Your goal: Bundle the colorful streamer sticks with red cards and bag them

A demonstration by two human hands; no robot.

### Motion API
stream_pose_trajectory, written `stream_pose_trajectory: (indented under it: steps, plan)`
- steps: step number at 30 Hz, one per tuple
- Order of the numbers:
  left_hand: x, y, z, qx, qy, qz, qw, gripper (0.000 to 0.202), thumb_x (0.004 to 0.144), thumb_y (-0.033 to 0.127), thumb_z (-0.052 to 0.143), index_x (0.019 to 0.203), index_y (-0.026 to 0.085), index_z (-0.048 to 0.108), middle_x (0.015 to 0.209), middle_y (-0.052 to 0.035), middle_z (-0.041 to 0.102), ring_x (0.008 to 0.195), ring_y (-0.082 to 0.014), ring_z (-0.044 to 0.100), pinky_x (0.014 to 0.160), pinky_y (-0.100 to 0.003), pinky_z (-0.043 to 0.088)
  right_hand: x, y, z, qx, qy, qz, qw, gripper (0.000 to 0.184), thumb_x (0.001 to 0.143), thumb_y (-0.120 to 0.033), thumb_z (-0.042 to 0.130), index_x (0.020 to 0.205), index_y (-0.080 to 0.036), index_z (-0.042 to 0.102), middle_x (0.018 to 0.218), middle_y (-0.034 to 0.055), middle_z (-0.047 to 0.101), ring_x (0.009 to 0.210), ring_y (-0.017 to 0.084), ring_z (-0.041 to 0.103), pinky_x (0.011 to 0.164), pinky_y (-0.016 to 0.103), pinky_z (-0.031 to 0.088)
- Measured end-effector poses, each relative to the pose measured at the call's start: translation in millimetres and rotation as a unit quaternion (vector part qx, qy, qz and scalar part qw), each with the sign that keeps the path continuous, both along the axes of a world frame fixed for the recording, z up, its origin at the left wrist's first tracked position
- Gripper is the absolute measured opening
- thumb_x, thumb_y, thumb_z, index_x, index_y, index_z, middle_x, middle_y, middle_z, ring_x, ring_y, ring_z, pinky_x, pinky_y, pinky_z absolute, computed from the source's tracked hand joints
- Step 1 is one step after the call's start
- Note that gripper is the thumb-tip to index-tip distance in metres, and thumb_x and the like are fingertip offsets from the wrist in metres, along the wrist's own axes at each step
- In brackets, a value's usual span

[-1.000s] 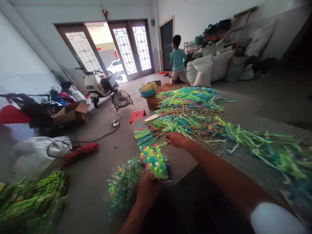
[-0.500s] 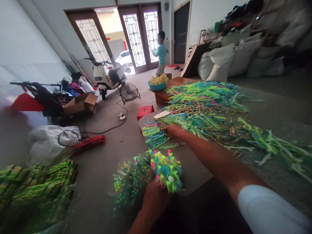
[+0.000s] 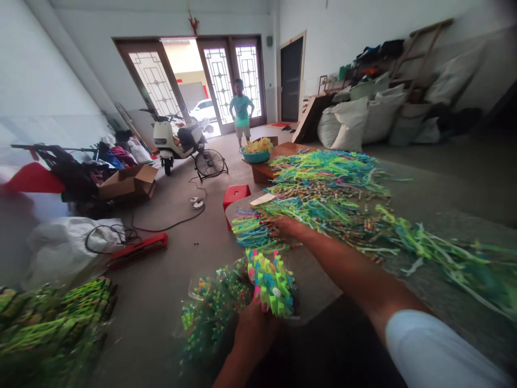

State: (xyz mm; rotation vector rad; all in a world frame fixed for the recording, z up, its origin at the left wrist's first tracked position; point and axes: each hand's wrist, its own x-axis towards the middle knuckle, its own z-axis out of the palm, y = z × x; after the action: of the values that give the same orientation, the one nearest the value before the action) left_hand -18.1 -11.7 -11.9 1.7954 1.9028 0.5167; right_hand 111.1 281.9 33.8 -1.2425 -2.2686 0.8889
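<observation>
My left hand (image 3: 252,326) is closed around a thick bundle of short ribbon strips (image 3: 271,283), yellow-green, blue and pink, ends facing up. A small white round spot shows on its side. My right hand (image 3: 288,227) reaches across to the table's near left corner. Its fingers are curled at the brown stick-like ends of a row of ribbon-tailed sticks (image 3: 248,229); the fingertips are partly hidden among them. Beyond, a wide heap of similar ribbon-tailed sticks (image 3: 323,167) covers the table. Beside my left hand, clear plastic wraps more coloured bundles (image 3: 218,296).
A pale card (image 3: 262,199) lies by the row. Past the table edge stand a red stool (image 3: 236,195) and a blue basin (image 3: 255,156) of yellow pieces. Green bundles (image 3: 60,318) lie lower left. A person (image 3: 242,110) stands near the doors; a scooter (image 3: 177,137) is parked left.
The camera view has tilted up and turned slightly right. The person by the doors has turned towards me. My left hand still holds its bundle, and my right hand stays at the row.
</observation>
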Motion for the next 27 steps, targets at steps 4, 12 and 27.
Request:
stream_pose_trajectory:
  steps: [4,12,27]
  plan:
    - [-0.6,1.0,-2.9,0.01,-0.006,0.021,1.0,0.026,0.091,0.022,0.059,0.114,0.027,0.071,0.106,-0.0058,0.074,0.103,-0.0218,0.07,0.085,-0.027,0.049,18.5,-10.8,12.8,0.038,-0.085,-0.035,0.995,0.01,0.08,-0.018,0.065,0.085,-0.014,0.072,0.092,0.0096,0.076,0.085,0.017,0.066,0.079,0.023,0.047]
    - [-3.0,3.0,-5.5,0.037,0.001,0.044,0.998,0.014,0.093,0.026,0.062,0.103,0.021,0.07,0.099,-0.0062,0.075,0.094,-0.021,0.07,0.078,-0.027,0.045,87.5,-114.1,-8.0,-0.158,0.255,-0.128,0.945,0.02,0.081,-0.028,0.058,0.098,-0.018,0.059,0.06,-0.0062,0.058,0.048,0.011,0.053,0.051,0.022,0.047]
    - [9.2,1.9,1.3,0.051,0.054,0.017,0.997,0.026,0.095,0.031,0.06,0.117,0.023,0.068,0.109,-0.0074,0.076,0.103,-0.0238,0.071,0.079,-0.029,0.046,84.4,-219.0,-82.7,-0.05,0.089,-0.151,0.983,0.035,0.094,-0.043,0.056,0.082,-0.015,0.072,0.074,0.0028,0.07,0.073,0.018,0.062,0.063,0.025,0.037]
